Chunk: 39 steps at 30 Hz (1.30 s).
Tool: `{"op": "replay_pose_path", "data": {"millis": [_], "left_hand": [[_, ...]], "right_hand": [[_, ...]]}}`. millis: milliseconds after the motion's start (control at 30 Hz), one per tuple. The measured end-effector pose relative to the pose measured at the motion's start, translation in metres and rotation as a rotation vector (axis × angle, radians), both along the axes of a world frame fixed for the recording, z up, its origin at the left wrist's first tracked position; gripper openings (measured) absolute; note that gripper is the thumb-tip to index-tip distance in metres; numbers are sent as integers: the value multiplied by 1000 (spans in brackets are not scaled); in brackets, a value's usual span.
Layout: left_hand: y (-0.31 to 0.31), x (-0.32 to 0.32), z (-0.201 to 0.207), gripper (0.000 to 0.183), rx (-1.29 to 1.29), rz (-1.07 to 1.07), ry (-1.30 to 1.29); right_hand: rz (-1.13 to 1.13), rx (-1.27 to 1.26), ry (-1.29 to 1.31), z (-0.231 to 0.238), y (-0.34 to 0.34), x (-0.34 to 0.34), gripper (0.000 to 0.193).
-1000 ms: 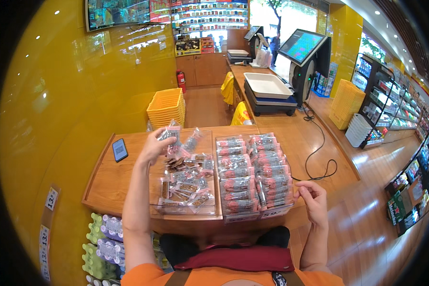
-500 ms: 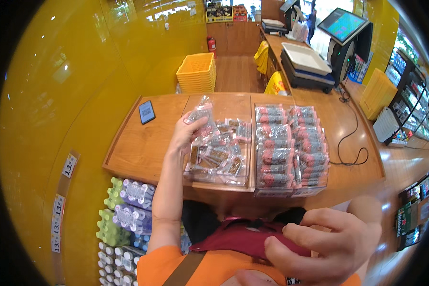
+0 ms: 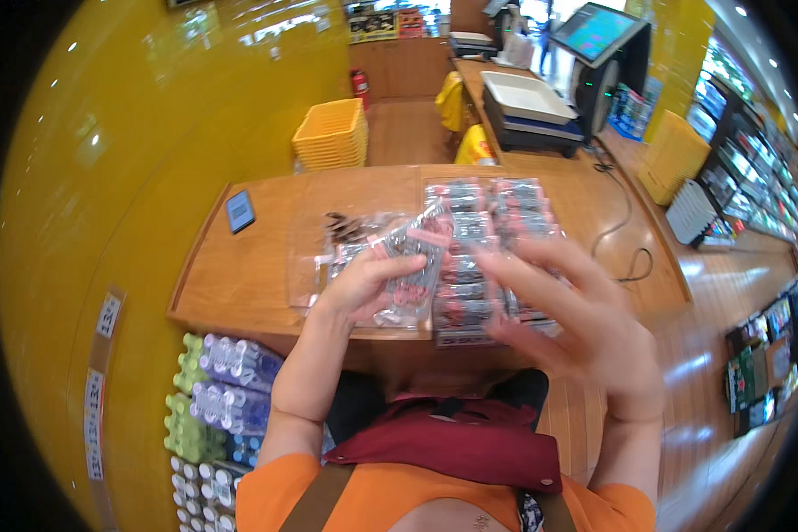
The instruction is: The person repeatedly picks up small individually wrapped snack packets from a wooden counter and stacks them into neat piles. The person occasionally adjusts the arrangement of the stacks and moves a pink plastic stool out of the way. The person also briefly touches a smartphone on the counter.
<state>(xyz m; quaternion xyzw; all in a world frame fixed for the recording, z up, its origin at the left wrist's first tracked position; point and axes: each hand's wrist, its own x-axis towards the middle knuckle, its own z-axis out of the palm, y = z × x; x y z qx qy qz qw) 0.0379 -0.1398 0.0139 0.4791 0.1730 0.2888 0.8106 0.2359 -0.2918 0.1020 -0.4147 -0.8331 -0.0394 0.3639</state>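
1. By the left hand (image 3: 363, 284), a small bunch of clear plastic packets (image 3: 424, 248) with pink bands was held, clamped between thumb and fingers; the exact count could not be told.
2. The bunch was held aloft, tilted, its upper end leaned to the right, over the gap between loose packets and rowed packets.
3. The right hand (image 3: 585, 315) was blurred; its fingers were seen spread apart, raised in front of the rowed packets. Whether any packet was touched by it could not be told.
4. Beneath the left hand, a clear shallow tray (image 3: 305, 285) was placed, partly hidden by hand and bunch. Loose packets (image 3: 395, 316) were seen in it, with a brown heap (image 3: 343, 228) toward its far side.
5. Just right of this, rowed packets (image 3: 463, 310) were laid in two columns, the right one partly covered by the right hand.
6. All of this was carried on a wooden counter (image 3: 217, 284). A smartphone (image 3: 239, 211) was laid near its left edge, well apart from the packets.
7. Farther out, a weighing scale (image 3: 541, 133) topped by a white tray (image 3: 528, 96) was noted beside a touchscreen terminal (image 3: 598, 35).
8. Beyond the counter, yellow baskets (image 3: 331, 133) were stacked.
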Motion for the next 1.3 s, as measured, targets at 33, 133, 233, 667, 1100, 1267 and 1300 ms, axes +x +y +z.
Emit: {"op": "replay_pose_path", "data": {"millis": [33,133,233,667,1100,1267,1300], "left_hand": [[-3,11,-4,43,25,-60,-3],[-6,37,-11,44,57,-160,-9],[-10,49,-10,42,-22,-138,14],[-17,119,0,35,104,82,-15],[-11,83,-6,39,167,268,-23],[-19,76,-10,35,120,243,-94],[-20,75,-10,35,104,233,-114]], "right_hand": [[20,0,-3,-14,20,8,55],[-24,7,-28,-54,57,30,57],[3,-208,89,-66,57,52,57],[-69,-469,455,-72,60,106,43],[-375,-475,954,-160,1,139,9],[-481,-353,848,-166,5,118,11],[-496,-344,833,-167,7,120,10]]}}
